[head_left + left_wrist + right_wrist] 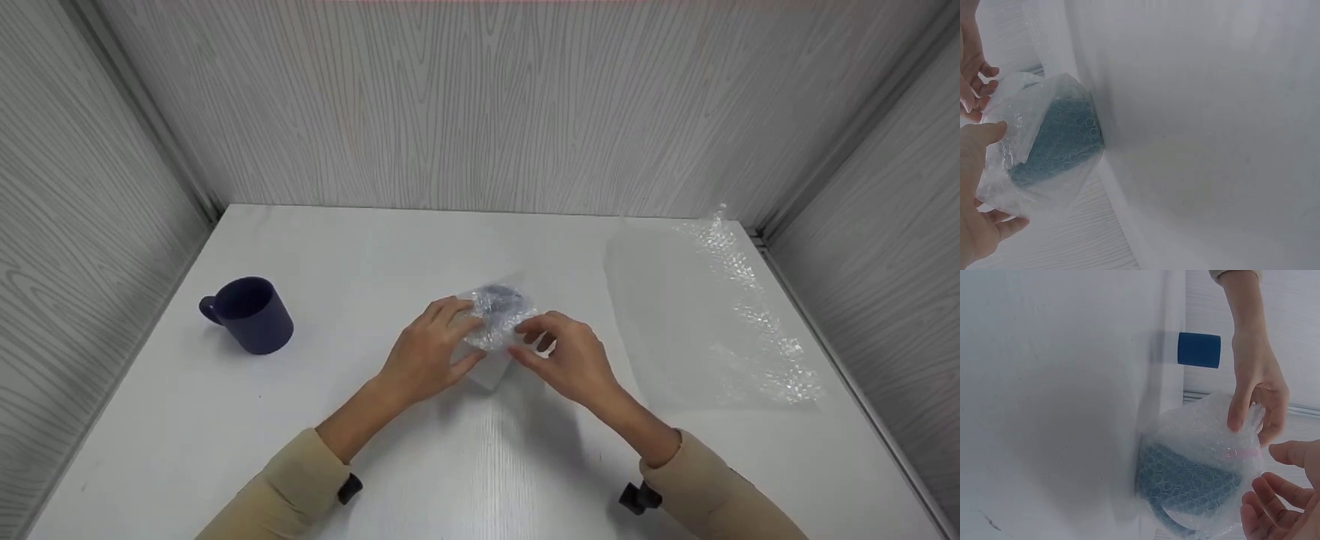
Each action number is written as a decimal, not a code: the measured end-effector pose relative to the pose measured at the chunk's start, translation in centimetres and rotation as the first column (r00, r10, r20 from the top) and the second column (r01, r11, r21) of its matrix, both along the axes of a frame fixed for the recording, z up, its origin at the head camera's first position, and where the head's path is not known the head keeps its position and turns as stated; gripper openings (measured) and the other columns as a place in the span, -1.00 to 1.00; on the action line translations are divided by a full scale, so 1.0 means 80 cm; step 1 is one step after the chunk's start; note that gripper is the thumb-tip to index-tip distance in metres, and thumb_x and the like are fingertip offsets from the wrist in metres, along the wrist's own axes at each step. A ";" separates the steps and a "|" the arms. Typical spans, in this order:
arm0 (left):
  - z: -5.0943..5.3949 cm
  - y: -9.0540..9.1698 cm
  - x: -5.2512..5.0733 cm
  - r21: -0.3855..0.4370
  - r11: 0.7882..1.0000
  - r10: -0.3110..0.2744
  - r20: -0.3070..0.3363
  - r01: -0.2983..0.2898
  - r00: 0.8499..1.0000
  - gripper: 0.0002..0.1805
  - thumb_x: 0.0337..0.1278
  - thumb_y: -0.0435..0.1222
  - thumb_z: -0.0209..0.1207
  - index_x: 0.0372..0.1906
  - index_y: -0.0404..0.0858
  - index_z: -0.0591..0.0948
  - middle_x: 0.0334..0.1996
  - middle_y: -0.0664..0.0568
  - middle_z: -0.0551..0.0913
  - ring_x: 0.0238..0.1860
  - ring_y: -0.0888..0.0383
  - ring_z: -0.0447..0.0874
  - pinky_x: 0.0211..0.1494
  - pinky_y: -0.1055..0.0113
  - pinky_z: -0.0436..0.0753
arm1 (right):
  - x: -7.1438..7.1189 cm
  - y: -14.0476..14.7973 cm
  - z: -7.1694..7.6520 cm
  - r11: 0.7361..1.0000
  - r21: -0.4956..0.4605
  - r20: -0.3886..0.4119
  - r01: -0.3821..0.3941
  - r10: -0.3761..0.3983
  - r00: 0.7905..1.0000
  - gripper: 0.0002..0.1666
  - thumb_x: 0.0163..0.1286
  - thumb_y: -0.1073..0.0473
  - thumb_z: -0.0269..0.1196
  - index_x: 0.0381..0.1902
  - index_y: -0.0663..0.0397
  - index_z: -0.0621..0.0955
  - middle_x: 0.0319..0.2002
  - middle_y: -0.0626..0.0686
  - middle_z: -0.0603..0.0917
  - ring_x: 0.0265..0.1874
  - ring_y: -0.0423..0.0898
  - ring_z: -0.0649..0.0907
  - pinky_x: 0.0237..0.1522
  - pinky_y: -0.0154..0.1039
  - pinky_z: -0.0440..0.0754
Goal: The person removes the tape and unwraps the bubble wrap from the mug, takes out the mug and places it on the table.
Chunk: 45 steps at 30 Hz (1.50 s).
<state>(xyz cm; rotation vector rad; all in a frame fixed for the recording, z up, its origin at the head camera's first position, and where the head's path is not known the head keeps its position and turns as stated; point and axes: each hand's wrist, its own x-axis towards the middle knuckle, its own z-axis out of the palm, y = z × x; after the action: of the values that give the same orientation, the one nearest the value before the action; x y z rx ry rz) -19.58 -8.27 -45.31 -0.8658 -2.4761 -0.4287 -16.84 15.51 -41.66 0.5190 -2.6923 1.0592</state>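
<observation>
A dark blue mug wrapped in a clear bubble wrap bag (501,301) stands at the middle of the white table. Through the plastic its body (1067,138) looks blue-green, and its handle (1168,517) shows in the right wrist view. My left hand (426,351) holds the wrap from the left, thumb on the near side and fingers on the far side. On the opposite side my right hand (574,358) has loosely bent fingers at the edge of the wrap. Nothing is visibly pinched in it; whether the fingertips touch the plastic I cannot tell.
An unwrapped dark blue mug (259,322) stands upright at the left of the table, handle pointing left. A clear bubble wrap sheet (675,322) lies flat on the right. Grey wood-grain panels (480,105) rise behind the table and at both sides.
</observation>
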 end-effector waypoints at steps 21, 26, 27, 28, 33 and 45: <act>0.000 -0.002 0.003 0.013 1.000 0.005 0.015 -0.006 1.000 -0.60 0.22 -0.07 0.48 0.11 -0.09 0.73 0.22 -0.05 0.68 0.30 -0.06 0.64 0.16 0.18 0.81 | -0.003 -0.018 0.003 0.999 0.000 0.041 0.032 -0.032 0.999 -0.78 0.31 0.11 0.52 -0.13 0.05 0.81 -0.27 0.01 0.82 -0.32 -0.03 0.80 -0.31 -0.17 0.75; -0.001 -0.001 0.002 0.014 1.000 0.008 0.030 -0.008 1.000 -0.61 0.22 -0.09 0.47 0.11 -0.10 0.73 0.21 -0.06 0.68 0.30 -0.07 0.64 0.15 0.17 0.81 | -0.003 -0.020 0.003 1.000 -0.012 0.065 0.026 -0.025 0.998 -0.80 0.32 0.10 0.51 -0.15 0.02 0.78 -0.30 0.00 0.80 -0.35 -0.11 0.75 -0.31 -0.19 0.71; -0.001 -0.001 0.002 0.014 1.000 0.007 0.030 -0.007 1.000 -0.61 0.22 -0.09 0.47 0.11 -0.10 0.73 0.21 -0.06 0.69 0.29 -0.06 0.65 0.15 0.17 0.81 | -0.003 -0.020 0.003 1.000 -0.013 0.066 0.025 -0.024 0.998 -0.81 0.33 0.10 0.51 -0.16 0.02 0.77 -0.30 0.00 0.79 -0.36 -0.12 0.74 -0.31 -0.20 0.71; -0.001 -0.001 0.002 0.013 1.000 0.007 0.029 -0.008 1.000 -0.61 0.22 -0.09 0.47 0.11 -0.10 0.73 0.21 -0.06 0.69 0.29 -0.06 0.65 0.15 0.17 0.81 | -0.003 -0.021 0.003 1.000 -0.012 0.067 0.025 -0.024 0.997 -0.81 0.32 0.11 0.51 -0.17 0.02 0.77 -0.31 -0.01 0.79 -0.36 -0.14 0.73 -0.31 -0.21 0.70; 0.000 0.000 0.002 0.016 1.000 0.006 0.022 -0.006 1.000 -0.60 0.22 -0.10 0.47 0.11 -0.10 0.73 0.21 -0.06 0.69 0.28 -0.06 0.65 0.10 0.19 0.83 | -0.004 -0.024 0.003 1.000 -0.008 0.084 0.010 -0.010 0.996 -0.88 0.31 0.13 0.52 -0.28 0.01 0.79 -0.30 -0.02 0.77 -0.36 -0.17 0.70 -0.31 -0.27 0.67; 0.002 0.002 0.002 0.034 0.999 -0.024 0.024 0.023 0.999 -0.60 0.23 -0.10 0.47 0.13 -0.09 0.72 0.22 -0.08 0.68 0.29 -0.08 0.64 0.03 0.20 0.85 | -0.010 -0.014 0.010 0.999 -0.023 0.104 0.041 -0.038 0.994 -0.89 0.33 0.10 0.51 -0.32 0.00 0.81 -0.38 -0.05 0.83 -0.38 -0.14 0.76 -0.26 -0.20 0.75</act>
<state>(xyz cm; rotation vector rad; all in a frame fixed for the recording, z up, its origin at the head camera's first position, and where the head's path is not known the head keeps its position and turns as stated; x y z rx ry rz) -19.43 -8.14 -45.19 -0.8819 -2.4758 -0.4908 -17.67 14.38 -40.85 0.4157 -2.7619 1.1380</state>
